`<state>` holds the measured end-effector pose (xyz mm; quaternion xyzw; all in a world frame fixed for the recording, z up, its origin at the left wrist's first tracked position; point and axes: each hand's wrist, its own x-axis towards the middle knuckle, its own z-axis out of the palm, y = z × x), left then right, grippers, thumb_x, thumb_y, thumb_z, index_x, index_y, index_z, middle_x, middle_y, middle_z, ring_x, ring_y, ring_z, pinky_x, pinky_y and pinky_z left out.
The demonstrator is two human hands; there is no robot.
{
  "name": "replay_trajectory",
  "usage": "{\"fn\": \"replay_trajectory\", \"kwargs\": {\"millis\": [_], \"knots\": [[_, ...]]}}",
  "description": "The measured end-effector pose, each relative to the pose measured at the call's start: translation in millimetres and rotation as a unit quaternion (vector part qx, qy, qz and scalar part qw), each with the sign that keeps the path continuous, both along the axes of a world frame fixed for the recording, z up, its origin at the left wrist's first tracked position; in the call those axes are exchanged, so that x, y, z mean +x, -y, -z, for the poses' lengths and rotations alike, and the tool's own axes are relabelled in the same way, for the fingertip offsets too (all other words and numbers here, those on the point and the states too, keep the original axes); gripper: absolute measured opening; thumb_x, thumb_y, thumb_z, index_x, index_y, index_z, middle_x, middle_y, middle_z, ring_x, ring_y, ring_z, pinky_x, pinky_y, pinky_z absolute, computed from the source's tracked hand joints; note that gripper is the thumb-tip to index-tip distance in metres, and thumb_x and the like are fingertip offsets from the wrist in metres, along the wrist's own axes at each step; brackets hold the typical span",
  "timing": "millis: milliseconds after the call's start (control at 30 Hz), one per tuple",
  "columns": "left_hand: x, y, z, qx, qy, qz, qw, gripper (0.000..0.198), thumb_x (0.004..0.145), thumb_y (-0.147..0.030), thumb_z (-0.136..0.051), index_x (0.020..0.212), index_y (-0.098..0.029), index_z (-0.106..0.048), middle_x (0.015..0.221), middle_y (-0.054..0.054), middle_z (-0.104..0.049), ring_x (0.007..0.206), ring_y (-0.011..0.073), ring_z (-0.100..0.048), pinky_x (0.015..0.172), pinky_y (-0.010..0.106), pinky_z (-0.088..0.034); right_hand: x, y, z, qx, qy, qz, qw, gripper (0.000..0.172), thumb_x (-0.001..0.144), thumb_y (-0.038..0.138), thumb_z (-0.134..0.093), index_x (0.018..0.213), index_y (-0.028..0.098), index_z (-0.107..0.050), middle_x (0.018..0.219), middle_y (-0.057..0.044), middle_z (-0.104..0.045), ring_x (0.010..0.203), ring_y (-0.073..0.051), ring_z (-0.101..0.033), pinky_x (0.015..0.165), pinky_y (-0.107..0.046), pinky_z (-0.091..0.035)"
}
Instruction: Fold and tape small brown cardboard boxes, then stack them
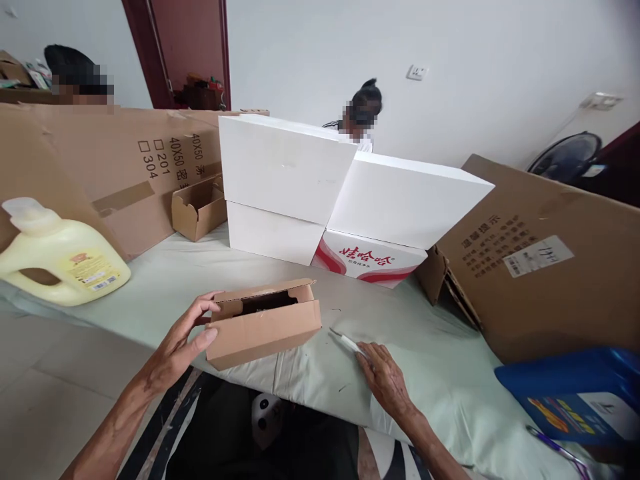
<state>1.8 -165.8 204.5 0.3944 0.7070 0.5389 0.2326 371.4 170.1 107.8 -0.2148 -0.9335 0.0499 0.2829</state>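
A small brown cardboard box (265,333) stands on the cloth in front of me, its top flap partly raised and a dark gap showing inside. My left hand (187,333) grips the left end of the box, thumb on the near side and fingers behind. To the right of the box, my right hand (383,373) is closed around a slim white-handled tool (350,343) with a thin dark tip. That tip points left toward the box without touching it. What kind of tool it is, I cannot tell.
White boxes (285,173) are stacked at the back above a red-and-white carton (370,257). A yellow jug (65,257) and a small open box (200,210) are left; a blue jug (575,393) and large cardboard (545,260) are right. Two people sit beyond.
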Motion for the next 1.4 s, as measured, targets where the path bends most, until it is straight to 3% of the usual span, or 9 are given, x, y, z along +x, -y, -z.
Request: {"fn": "replay_trajectory", "kwargs": {"millis": [167, 300, 433, 633, 767, 967, 1100, 1233, 1400], "knots": [[-6.3, -5.1, -16.9, -0.023, -0.042, 0.014, 0.999, 0.058, 0.106, -0.067, -0.050, 0.148, -0.031, -0.068, 0.170, 0.008, -0.053, 0.161, 0.0392, -0.045, 0.121, 0.046, -0.053, -34.5, 21.1, -59.0, -0.050, -0.064, -0.061, 0.995, 0.032, 0.113, 0.041, -0.057, 0.140, 0.027, -0.066, 0.132, -0.014, -0.074, 0.120, -0.030, -0.074, 0.103, -0.049, -0.061], [-10.9, -11.1, -27.9, -0.016, -0.059, 0.034, 0.998, 0.062, 0.110, -0.065, -0.039, 0.153, -0.032, -0.068, 0.165, 0.007, -0.059, 0.160, 0.0367, -0.047, 0.129, 0.050, -0.047, -82.5, 48.8, -127.4, -0.012, -0.057, -0.191, 0.980, 0.068, 0.109, 0.057, -0.064, 0.167, 0.027, -0.043, 0.157, -0.019, -0.062, 0.145, -0.037, -0.059, 0.118, -0.058, -0.051], [-21.5, -11.2, -43.5, -0.089, -0.130, 0.071, 0.985, 0.055, 0.112, -0.058, -0.042, 0.153, -0.033, -0.070, 0.160, 0.007, -0.065, 0.154, 0.0336, -0.055, 0.129, 0.049, -0.047, -115.1, 64.0, -161.1, -0.012, 0.010, -0.256, 0.967, 0.077, 0.104, 0.060, -0.070, 0.168, 0.025, -0.044, 0.152, -0.018, -0.064, 0.138, -0.037, -0.060, 0.112, -0.057, -0.054], [-22.8, -15.9, -74.5, -0.199, -0.237, 0.140, 0.941, 0.059, 0.105, -0.031, -0.048, 0.162, -0.041, -0.059, 0.164, 0.002, -0.064, 0.154, 0.0311, -0.058, 0.122, 0.043, -0.053, -124.0, 73.0, -162.3, -0.033, -0.005, -0.255, 0.966, 0.044, 0.101, 0.028, -0.077, 0.142, 0.021, -0.059, 0.129, -0.014, -0.065, 0.109, -0.028, -0.061, 0.090, -0.043, -0.058], [-16.7, -27.2, -89.0, -0.199, -0.283, 0.167, 0.923, 0.067, 0.093, -0.019, -0.052, 0.155, -0.041, -0.067, 0.154, 0.000, -0.071, 0.142, 0.0306, -0.067, 0.115, 0.041, -0.057, -121.2, 80.6, -158.9, -0.043, -0.027, -0.266, 0.963, 0.013, 0.108, 0.027, -0.068, 0.114, 0.023, -0.058, 0.108, -0.007, -0.065, 0.093, -0.022, -0.059, 0.075, -0.034, -0.048], [-17.2, -25.0, -101.2, -0.148, -0.270, 0.194, 0.931, 0.056, 0.081, -0.014, -0.058, 0.132, -0.034, -0.069, 0.127, 0.003, -0.074, 0.115, 0.0249, -0.072, 0.101, 0.036, -0.061, -113.4, 81.8, -159.6, -0.037, -0.036, -0.251, 0.966, 0.021, 0.115, 0.033, -0.059, 0.097, 0.024, -0.053, 0.085, 0.000, -0.065, 0.076, -0.016, -0.056, 0.065, -0.029, -0.036], [-22.9, -12.7, -96.3, -0.095, -0.221, 0.181, 0.954, 0.045, 0.081, -0.021, -0.074, 0.123, -0.031, -0.060, 0.126, 0.002, -0.068, 0.115, 0.0226, -0.068, 0.110, 0.038, -0.058, -110.7, 79.8, -154.3, -0.042, -0.084, -0.236, 0.967, 0.021, 0.114, 0.036, -0.063, 0.098, 0.024, -0.056, 0.083, 0.000, -0.067, 0.076, -0.016, -0.059, 0.064, -0.029, -0.036], [-25.5, -5.3, -79.4, -0.051, -0.206, 0.076, 0.974, 0.039, 0.073, -0.025, -0.081, 0.103, -0.028, -0.056, 0.112, 0.002, -0.067, 0.100, 0.0212, -0.064, 0.094, 0.033, -0.058, -110.6, 77.2, -143.3, -0.079, -0.104, -0.218, 0.967, 0.019, 0.109, 0.034, -0.070, 0.098, 0.024, -0.060, 0.088, -0.001, -0.069, 0.078, -0.016, -0.062, 0.067, -0.029, -0.042], [-26.4, 1.5, -61.8, -0.046, -0.201, 0.040, 0.978, 0.035, 0.069, -0.019, -0.070, 0.098, -0.027, -0.053, 0.110, 0.001, -0.068, 0.091, 0.0190, -0.061, 0.084, 0.030, -0.056, -112.9, 61.7, -152.8, -0.151, -0.038, -0.296, 0.943, 0.011, 0.105, 0.031, -0.077, 0.110, 0.023, -0.071, 0.123, -0.008, -0.080, 0.108, -0.021, -0.076, 0.089, -0.033, -0.058]]}}
